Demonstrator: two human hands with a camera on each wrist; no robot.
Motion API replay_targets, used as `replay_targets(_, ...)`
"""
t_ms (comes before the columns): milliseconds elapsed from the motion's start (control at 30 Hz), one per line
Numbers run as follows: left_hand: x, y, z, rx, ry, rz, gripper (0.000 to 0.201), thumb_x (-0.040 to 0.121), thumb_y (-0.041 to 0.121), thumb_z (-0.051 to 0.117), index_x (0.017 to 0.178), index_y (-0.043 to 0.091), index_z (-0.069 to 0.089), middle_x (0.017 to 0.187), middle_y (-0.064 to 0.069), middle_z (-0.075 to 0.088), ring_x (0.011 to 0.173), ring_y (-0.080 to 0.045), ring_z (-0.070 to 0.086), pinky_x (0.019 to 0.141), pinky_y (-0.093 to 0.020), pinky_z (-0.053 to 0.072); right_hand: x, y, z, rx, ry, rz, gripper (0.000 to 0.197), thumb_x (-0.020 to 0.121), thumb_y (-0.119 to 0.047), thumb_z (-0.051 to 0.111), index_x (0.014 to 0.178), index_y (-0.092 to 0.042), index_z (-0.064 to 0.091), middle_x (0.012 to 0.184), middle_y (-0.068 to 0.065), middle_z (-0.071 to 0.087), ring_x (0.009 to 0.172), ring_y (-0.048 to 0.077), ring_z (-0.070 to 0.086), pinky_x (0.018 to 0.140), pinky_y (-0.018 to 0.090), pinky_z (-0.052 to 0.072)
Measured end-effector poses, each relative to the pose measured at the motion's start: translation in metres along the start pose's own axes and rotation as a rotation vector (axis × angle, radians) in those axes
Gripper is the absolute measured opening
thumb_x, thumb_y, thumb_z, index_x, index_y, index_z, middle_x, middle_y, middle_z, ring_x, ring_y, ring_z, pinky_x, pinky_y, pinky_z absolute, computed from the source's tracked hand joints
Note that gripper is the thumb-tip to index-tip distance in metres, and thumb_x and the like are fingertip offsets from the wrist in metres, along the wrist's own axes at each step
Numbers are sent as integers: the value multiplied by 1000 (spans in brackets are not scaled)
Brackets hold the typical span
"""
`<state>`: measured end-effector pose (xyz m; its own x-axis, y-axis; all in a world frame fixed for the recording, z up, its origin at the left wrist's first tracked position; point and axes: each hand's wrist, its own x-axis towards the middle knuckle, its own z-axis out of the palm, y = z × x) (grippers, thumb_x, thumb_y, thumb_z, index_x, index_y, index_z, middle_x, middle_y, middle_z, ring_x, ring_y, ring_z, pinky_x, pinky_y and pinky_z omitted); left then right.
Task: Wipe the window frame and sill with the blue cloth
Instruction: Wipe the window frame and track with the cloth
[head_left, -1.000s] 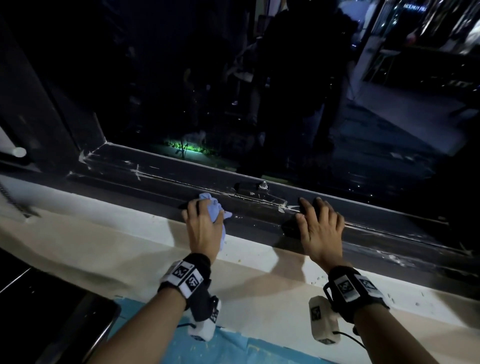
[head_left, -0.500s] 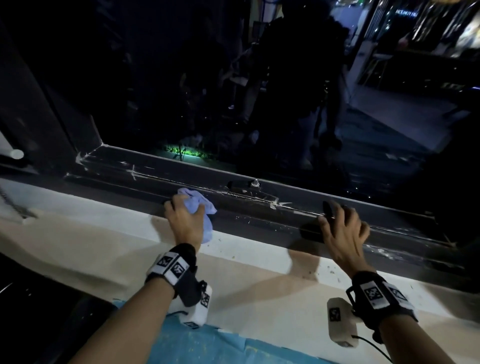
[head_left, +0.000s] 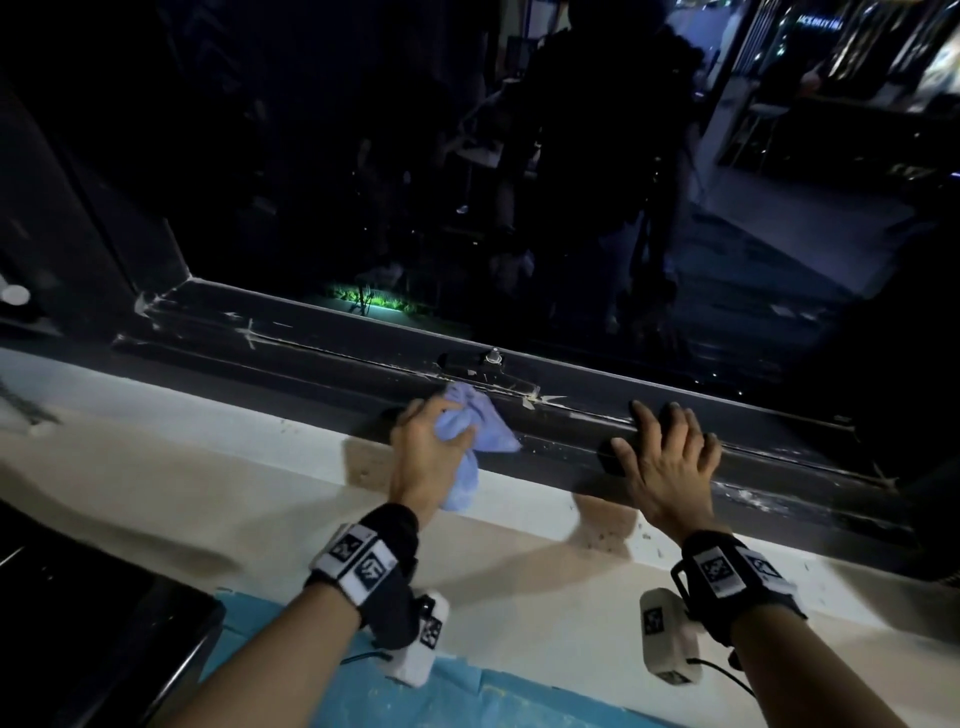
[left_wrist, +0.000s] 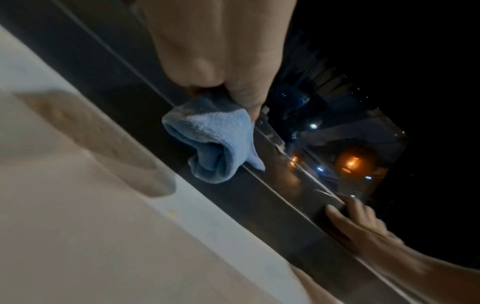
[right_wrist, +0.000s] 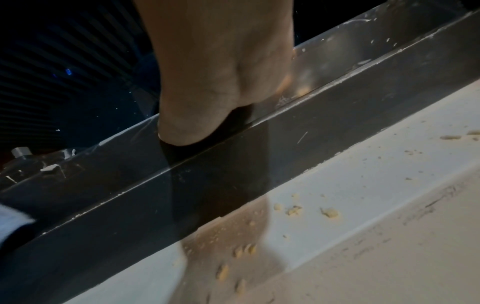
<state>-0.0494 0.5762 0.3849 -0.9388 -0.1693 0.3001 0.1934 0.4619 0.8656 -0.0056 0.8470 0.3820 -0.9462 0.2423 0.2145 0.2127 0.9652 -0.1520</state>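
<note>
The dark window frame (head_left: 322, 358) runs from upper left to lower right, streaked with white smears. My left hand (head_left: 428, 447) grips the bunched blue cloth (head_left: 480, 428) and presses it on the frame's lower rail, just below a small metal latch (head_left: 493, 357). In the left wrist view the blue cloth (left_wrist: 215, 142) bulges out from under my curled fingers (left_wrist: 244, 90) onto the dark frame (left_wrist: 109, 88). My right hand (head_left: 667, 452) rests flat on the rail to the right, fingers spread. In the right wrist view my right hand's palm (right_wrist: 207, 86) bears on the frame (right_wrist: 324, 131).
The pale sill (head_left: 218, 447) below the frame carries crumbs of debris (right_wrist: 293, 209). A blue sheet (head_left: 467, 691) lies under my forearms and a black object (head_left: 78, 649) sits at lower left. The window glass (head_left: 519, 182) is dark with night reflections.
My left hand has slid the cloth rightward along the rail, back toward the latch. My right hand has shifted a little left and lies flatter on the rail.
</note>
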Motion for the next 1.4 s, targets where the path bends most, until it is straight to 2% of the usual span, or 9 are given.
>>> replay_targets(200,28,-31,-32,154,238,-120,26,77,8,73,99,-1,63,111,-26,56,107,-40,50,92,-39,39,0,1,1,0,3,2,71,83,-63,3,145,-32,18,153,18,17,143,34,6,113,54,-1)
replay_targets(400,-14,2,46,72,290,-45,30,67,-1,76,94,-3,63,102,-26,56,95,-39,53,87,-32,38,1,0,0,6,-23,9,75,80,-64,-1,146,-32,16,154,18,13,144,33,2,112,53,-5)
replay_targets(533,-38,22,69,-20,159,-2,31,68,-2,75,98,3,66,111,-17,56,100,-32,51,87,-21,34,1,-1,0,9,-35,5,74,80,-64,-1,146,-32,15,154,19,12,144,33,2,112,54,-5)
replay_targets(700,-35,31,45,-99,-299,144,19,72,12,77,89,12,68,95,4,61,89,-13,57,75,-3,35,1,1,1,11,1,-1,75,81,-64,2,146,-31,20,153,18,18,143,33,6,112,55,0)
replay_targets(867,-12,6,12,134,9,180,23,83,22,70,104,16,64,108,-5,61,96,-24,49,79,-29,35,1,2,2,-3,-6,-12,73,84,-63,1,146,-31,18,153,19,18,143,34,6,112,56,0)
replay_targets(1067,-36,7,52,291,20,241,29,74,5,75,102,9,64,105,-14,57,95,-35,47,74,-45,50,-2,0,-2,-3,-6,-10,75,83,-63,0,147,-29,20,153,19,19,143,35,8,112,56,1)
replay_targets(1167,-46,16,79,308,10,308,30,71,4,76,99,12,68,103,-11,59,90,-31,44,71,-42,51,0,0,-2,-15,-30,-14,77,82,-63,-2,148,-29,17,154,19,15,144,35,5,112,56,-1)
replay_targets(1300,-64,36,102,213,-135,353,30,74,10,74,102,17,69,102,-6,58,90,-28,46,74,-37,45,2,3,1,-22,-60,-21,75,81,-60,-2,148,-29,13,154,19,13,143,35,4,111,55,-2)
replay_targets(1400,-55,54,102,11,-439,343,22,80,14,71,102,16,70,103,-3,60,94,-18,48,84,-29,41,1,8,-1,-51,-61,-77,69,81,-52,6,147,-29,11,151,22,22,140,39,15,109,59,10)
